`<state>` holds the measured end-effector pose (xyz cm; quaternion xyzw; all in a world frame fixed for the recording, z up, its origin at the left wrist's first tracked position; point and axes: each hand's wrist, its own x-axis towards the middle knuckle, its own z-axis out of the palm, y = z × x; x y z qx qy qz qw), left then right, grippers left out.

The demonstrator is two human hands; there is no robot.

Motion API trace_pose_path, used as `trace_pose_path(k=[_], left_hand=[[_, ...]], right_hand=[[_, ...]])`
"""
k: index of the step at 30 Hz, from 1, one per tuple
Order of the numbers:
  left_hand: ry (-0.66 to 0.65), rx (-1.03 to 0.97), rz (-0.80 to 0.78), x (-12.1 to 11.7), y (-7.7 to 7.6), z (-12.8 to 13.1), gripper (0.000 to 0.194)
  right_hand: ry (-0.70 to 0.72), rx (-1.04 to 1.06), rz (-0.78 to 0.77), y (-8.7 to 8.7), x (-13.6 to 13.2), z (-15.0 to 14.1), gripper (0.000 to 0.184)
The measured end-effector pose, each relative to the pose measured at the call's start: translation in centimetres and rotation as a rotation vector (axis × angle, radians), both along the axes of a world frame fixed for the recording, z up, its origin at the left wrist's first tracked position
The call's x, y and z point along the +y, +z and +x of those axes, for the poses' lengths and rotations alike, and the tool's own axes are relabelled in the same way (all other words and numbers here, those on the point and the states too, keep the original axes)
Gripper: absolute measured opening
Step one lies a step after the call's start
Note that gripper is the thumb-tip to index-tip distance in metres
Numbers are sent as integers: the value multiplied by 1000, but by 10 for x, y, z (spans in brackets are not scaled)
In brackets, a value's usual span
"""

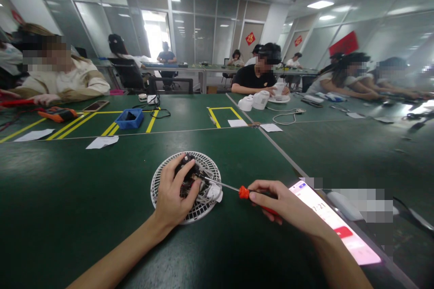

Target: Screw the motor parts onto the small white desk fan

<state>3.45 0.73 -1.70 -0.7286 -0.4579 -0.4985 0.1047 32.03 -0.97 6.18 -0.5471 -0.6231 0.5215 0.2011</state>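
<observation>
A round white slatted grille (158, 189), like a fan cover, lies on the green table in front of me. On it sits a dark mechanical assembly (187, 161), partly hidden under my left hand (176, 191), whose fingers curl around it. A white plastic piece (214, 193) shows at the assembly's right side. My right hand (274, 198) grips a screwdriver (244, 193) by its red and black handle. The shaft points left, and its tip reaches in among the parts near my left thumb; exact contact is too small to make out.
A lit phone (339, 230) lies beside my right forearm. Farther back are a blue bin (129, 118), paper slips (102, 142), an orange-and-black device (57, 114) and white housings (261, 99). Across the table, a person in a black shirt (249, 79) handles white parts.
</observation>
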Motion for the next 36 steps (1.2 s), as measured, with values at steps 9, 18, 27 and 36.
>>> trace_pose_path(k=[9,18,27,36], left_hand=[[-12,-61,-51,2,-3,-1,45],[-4,-66,-53,2,-2,0,46],[-7,-85,-61,1,-3,0,44],[-1,-80,-51,3,-4,0,45]], right_hand=[[-40,108,-9,-6,3,-1,50],[-2,37,-16,-9,3,-1,48],[-4,74,-19,-7,4,0,47],[5,37,-24,-10,4,0,52]])
